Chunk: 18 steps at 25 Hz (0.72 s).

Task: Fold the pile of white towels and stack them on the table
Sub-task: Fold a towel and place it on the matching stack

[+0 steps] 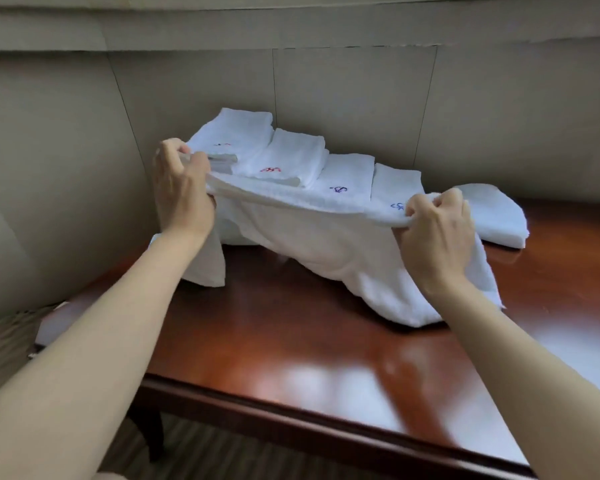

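Nearest the camera, two bare forearms reach out over the glossy reddish-brown tabletop [291,344], whose front edge runs diagonally across the lower part of the view. Above the tabletop the left hand [182,192] has its fingers curled round the left end of a white towel [323,244], thumb pressed over the bunched upper edge. The right hand [435,233] grips the other end of that same edge in a closed fist, knuckles toward the camera. The towel is stretched between the two hands; its upper edge is held up off the tabletop, sagging slightly in the middle, while the rest hangs down and its lower right part rests crumpled on the tabletop. A flap also hangs below the left hand, down past the tabletop's left edge. Behind the held towel, a row of four folded towels [291,157] sits side by side on the tabletop, each bearing a small coloured mark, red on the left ones and blue on the right ones. Just right of that row lies a rounder folded towel [496,213]. Beyond the tabletop stands a beige panelled wall [361,98].
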### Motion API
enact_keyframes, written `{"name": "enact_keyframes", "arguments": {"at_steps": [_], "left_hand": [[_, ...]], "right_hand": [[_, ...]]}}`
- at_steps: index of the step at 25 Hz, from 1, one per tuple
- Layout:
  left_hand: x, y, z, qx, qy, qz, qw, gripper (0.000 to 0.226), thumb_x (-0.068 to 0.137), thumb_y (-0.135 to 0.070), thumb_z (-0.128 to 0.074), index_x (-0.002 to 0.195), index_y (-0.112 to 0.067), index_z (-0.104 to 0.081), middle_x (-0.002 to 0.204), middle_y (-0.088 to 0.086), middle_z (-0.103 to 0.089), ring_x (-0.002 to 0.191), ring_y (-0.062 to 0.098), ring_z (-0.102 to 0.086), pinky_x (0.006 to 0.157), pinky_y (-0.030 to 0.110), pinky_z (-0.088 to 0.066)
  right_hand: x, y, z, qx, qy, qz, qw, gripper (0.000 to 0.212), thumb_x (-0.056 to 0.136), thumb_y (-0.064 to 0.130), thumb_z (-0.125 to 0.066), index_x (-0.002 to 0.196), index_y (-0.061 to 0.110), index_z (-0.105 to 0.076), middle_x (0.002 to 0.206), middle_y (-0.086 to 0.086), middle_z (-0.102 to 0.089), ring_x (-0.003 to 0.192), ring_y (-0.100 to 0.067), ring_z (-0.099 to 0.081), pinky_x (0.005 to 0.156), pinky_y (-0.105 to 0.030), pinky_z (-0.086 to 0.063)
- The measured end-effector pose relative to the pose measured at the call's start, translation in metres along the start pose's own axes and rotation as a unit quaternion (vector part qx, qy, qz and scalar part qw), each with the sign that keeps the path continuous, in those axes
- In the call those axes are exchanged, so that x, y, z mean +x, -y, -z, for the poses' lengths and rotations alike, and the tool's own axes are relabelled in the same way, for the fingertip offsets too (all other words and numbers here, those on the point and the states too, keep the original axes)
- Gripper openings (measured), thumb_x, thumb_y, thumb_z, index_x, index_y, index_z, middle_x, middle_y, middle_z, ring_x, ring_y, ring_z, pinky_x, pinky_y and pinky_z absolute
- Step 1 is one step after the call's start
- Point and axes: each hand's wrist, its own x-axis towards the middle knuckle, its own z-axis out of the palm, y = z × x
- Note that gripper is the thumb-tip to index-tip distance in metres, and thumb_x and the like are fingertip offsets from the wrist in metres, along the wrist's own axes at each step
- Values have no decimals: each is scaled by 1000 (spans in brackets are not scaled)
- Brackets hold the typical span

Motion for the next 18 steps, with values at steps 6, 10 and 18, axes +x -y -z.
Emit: {"name": "enact_keyframes", "arguments": {"at_steps": [6,10,18], "left_hand": [[-82,30,66,109,500,-11,859,26,85,-5,-55,106,-16,-64,105,4,-60,101,30,-56,83,35,-43],[-73,4,112,118,749,40,651,39,79,-43,-72,112,-42,-52,111,-20,-55,109,7,-53,99,28,-42],[-82,-128,16,-121,541,-120,823,28,90,-11,-53,115,-15,-66,116,0,-64,106,18,-59,90,24,-44]], "right_hand": [[-63,22,61,-35,377,197,904,26,79,28,-59,57,19,-48,79,-5,-58,79,-31,-56,66,-32,-41],[-77,28,86,69,673,78,733,27,84,44,-62,73,20,-57,72,6,-53,70,-14,-51,61,-25,-39],[-41,-55,70,-51,357,-80,929,28,92,46,-53,90,21,-65,94,2,-64,92,-24,-60,77,-36,-49]]}}
